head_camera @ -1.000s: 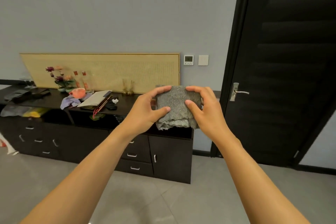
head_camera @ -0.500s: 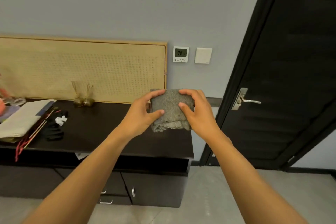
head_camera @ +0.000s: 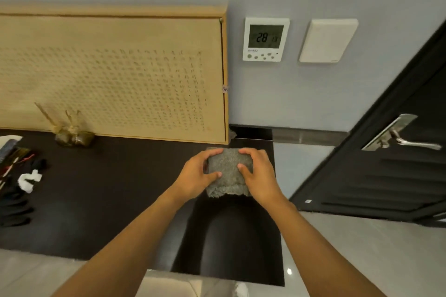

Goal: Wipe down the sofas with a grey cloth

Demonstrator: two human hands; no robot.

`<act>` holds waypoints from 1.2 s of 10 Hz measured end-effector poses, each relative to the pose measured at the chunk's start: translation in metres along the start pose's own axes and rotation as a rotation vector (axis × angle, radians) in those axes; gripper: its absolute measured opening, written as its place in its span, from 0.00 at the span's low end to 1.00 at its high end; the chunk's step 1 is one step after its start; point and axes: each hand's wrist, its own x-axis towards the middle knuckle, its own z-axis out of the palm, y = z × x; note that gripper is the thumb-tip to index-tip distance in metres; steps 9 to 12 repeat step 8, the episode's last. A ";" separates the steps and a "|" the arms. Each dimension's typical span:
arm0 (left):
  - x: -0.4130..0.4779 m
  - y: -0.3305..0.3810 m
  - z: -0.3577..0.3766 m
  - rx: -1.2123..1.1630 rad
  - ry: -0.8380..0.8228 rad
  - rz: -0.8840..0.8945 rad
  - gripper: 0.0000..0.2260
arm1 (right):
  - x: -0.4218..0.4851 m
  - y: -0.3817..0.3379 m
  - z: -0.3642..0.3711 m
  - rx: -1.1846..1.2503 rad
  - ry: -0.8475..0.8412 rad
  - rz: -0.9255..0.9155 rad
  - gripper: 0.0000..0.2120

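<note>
A folded grey cloth is held low over the right end of a dark sideboard top; whether it touches the top I cannot tell. My left hand grips its left edge, thumb on the front and fingers curled over the top. My right hand grips its right edge the same way. The lower frayed edge of the cloth hangs free between my wrists. No sofa is in view.
A tan framed panel leans on the wall behind the sideboard. Two small reed bottles stand at its foot. Black and white bits lie at the left. A thermostat, a switch plate and a dark door are to the right.
I have walked up to the sideboard, which now fills the lower view. Both hands have lowered the cloth toward the right end of its top, still gripping it.
</note>
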 end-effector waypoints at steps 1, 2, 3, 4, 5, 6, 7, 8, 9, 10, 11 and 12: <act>0.021 -0.029 0.011 0.038 -0.050 -0.092 0.28 | 0.019 0.027 0.023 -0.005 -0.042 0.090 0.16; 0.027 -0.053 0.018 0.155 -0.104 -0.149 0.28 | 0.021 0.042 0.043 -0.051 -0.109 0.159 0.17; 0.023 -0.069 0.020 0.244 -0.133 -0.148 0.29 | 0.011 0.050 0.061 -0.121 -0.136 0.140 0.19; 0.024 -0.075 0.015 0.435 -0.174 -0.147 0.30 | 0.004 0.055 0.074 -0.438 -0.050 0.059 0.20; 0.023 -0.075 0.009 0.529 -0.177 -0.158 0.31 | 0.001 0.058 0.079 -0.598 0.005 0.072 0.21; 0.019 -0.072 0.008 0.532 -0.190 -0.151 0.30 | -0.001 0.055 0.077 -0.641 -0.041 0.100 0.22; 0.016 -0.070 0.005 0.532 -0.214 -0.137 0.30 | -0.002 0.046 0.071 -0.651 -0.069 0.126 0.22; 0.011 -0.058 -0.005 0.515 -0.215 -0.132 0.27 | -0.007 0.031 0.061 -0.601 -0.081 0.196 0.22; 0.011 -0.058 -0.005 0.515 -0.215 -0.132 0.27 | -0.007 0.031 0.061 -0.601 -0.081 0.196 0.22; 0.011 -0.058 -0.005 0.515 -0.215 -0.132 0.27 | -0.007 0.031 0.061 -0.601 -0.081 0.196 0.22; 0.011 -0.058 -0.005 0.515 -0.215 -0.132 0.27 | -0.007 0.031 0.061 -0.601 -0.081 0.196 0.22; 0.011 -0.058 -0.005 0.515 -0.215 -0.132 0.27 | -0.007 0.031 0.061 -0.601 -0.081 0.196 0.22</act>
